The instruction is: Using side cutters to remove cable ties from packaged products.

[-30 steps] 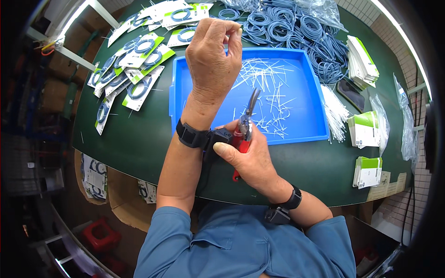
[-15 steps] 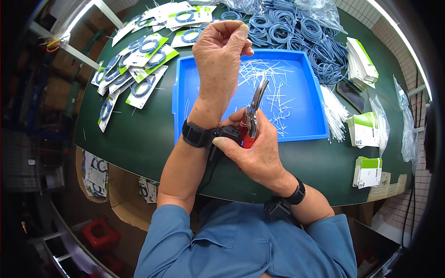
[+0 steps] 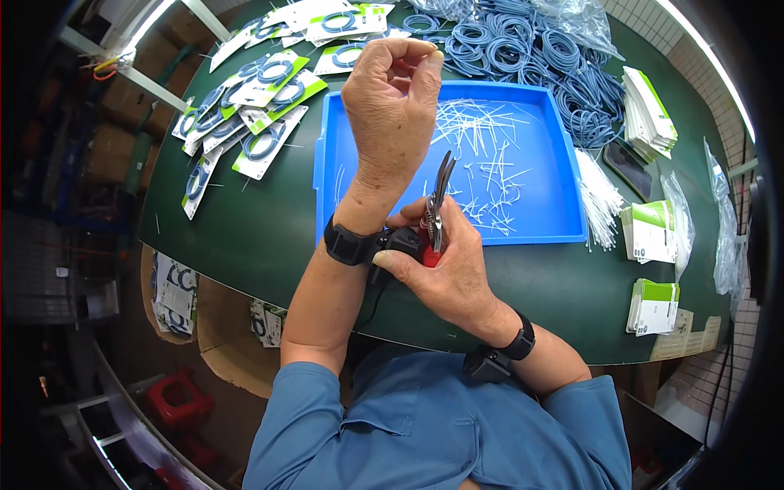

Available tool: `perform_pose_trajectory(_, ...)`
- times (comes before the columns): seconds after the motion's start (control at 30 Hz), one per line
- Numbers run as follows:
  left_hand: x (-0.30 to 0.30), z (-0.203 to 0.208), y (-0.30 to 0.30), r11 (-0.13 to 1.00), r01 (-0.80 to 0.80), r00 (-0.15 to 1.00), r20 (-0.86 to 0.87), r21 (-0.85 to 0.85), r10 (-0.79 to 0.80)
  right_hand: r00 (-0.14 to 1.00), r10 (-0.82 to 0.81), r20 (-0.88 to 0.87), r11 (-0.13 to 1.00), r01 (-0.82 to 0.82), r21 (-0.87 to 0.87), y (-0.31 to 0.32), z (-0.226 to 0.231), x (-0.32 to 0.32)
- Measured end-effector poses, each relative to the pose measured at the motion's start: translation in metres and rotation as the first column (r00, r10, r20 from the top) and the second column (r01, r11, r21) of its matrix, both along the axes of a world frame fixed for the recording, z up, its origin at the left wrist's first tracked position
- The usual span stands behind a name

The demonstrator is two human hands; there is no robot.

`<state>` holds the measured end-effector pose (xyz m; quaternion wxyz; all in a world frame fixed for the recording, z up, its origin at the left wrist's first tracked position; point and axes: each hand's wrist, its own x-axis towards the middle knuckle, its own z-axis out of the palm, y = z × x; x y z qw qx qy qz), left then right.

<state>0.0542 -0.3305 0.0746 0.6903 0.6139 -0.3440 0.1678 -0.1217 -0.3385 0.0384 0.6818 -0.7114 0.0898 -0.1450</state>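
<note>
My left hand (image 3: 390,122) is raised over the left part of a blue tray (image 3: 539,216), its fingers curled in and thumb close to the index finger, nothing visible in them. A black strap (image 3: 347,243) with a small black camera box (image 3: 400,242) goes round that wrist. My right hand (image 3: 459,273) grips red-handled pruning shears (image 3: 434,224), blades pointing up and away. Its thumb and fingers also reach to the camera box at my left wrist. Cut white cable ties (image 3: 478,122) lie scattered in the tray.
Coiled blue cables (image 3: 563,57) are heaped behind the tray. Carded cables (image 3: 273,90) pile up at left. To the right lie white cable ties (image 3: 600,200), a dark phone (image 3: 627,170) and card stacks (image 3: 651,231). Open cartons (image 3: 233,339) stand below the table's left edge.
The view has shifted slightly, so the table's things sit a little further right. The shears have turned a little in my right hand. Both hands keep nearly the same pose.
</note>
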Motion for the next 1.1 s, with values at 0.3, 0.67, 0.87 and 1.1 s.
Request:
perform_pose_trajectory(0.3, 0.017, 0.009, 0.033, 0.984, -0.163, 0.978, 0.141, 0.076, 0.151, 0.995, -0.048, 0.083, 0.994, 0.039, 0.107, -0.036, 0.014, -0.004)
perform_pose_trajectory(0.67, 0.166, -0.028, 0.167, 0.523, -0.602, 0.798, 0.444, 0.603, 0.407, 0.99, -0.077, 0.119, 0.749, -0.021, 0.662, -0.116, -0.009, -0.016)
perform_pose_trajectory(0.87, 0.221, -0.046, 0.182, 0.358, -0.61, 0.79, 0.507, 0.707, 0.343, 0.997, 0.078, 0.029, 0.762, -0.079, 0.642, -0.131, -0.009, -0.015)
perform_pose_trajectory(1.1, 0.252, -0.053, 0.133, 0.259, -0.597, 0.802, 0.574, 0.759, 0.166, 0.978, 0.118, -0.172, 0.991, -0.105, 0.078, -0.126, -0.007, -0.018)
